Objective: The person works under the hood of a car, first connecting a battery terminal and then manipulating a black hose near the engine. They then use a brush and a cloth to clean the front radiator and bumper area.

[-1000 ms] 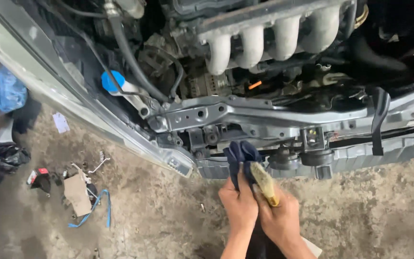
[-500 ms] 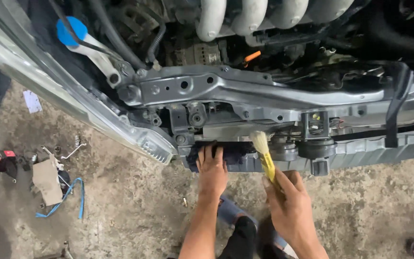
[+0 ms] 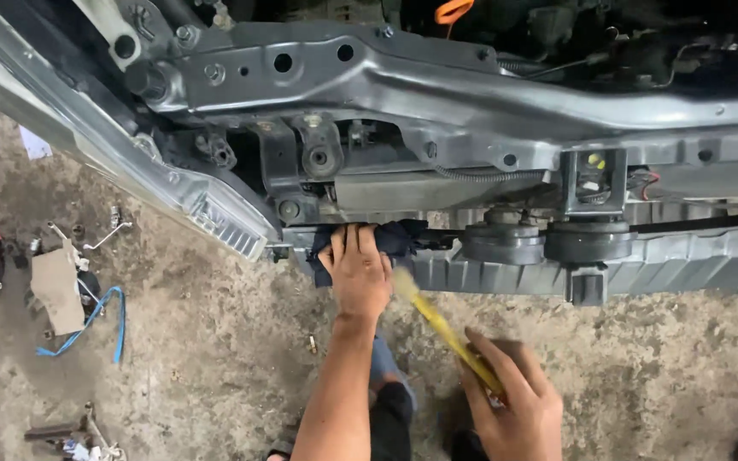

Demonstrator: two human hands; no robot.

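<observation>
A rough, stained concrete floor [image 3: 215,358] is seen below and around the hands. To their left, a piece of cardboard [image 3: 55,286], a blue strap [image 3: 96,329] and small metal parts [image 3: 104,232] are scattered on it. Above the hands, the grey car front frame [image 3: 471,94] is lit by soft daylight.

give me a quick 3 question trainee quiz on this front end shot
1. True or false: the left hand presses a dark cloth against the car's front.
2. What does the right hand hold? A) yellow-handled brush B) hammer C) spray can
3. Fill in: a blue strap lies on the ____ at left.

Key: 1 true; 2 A; 3 ground
</observation>
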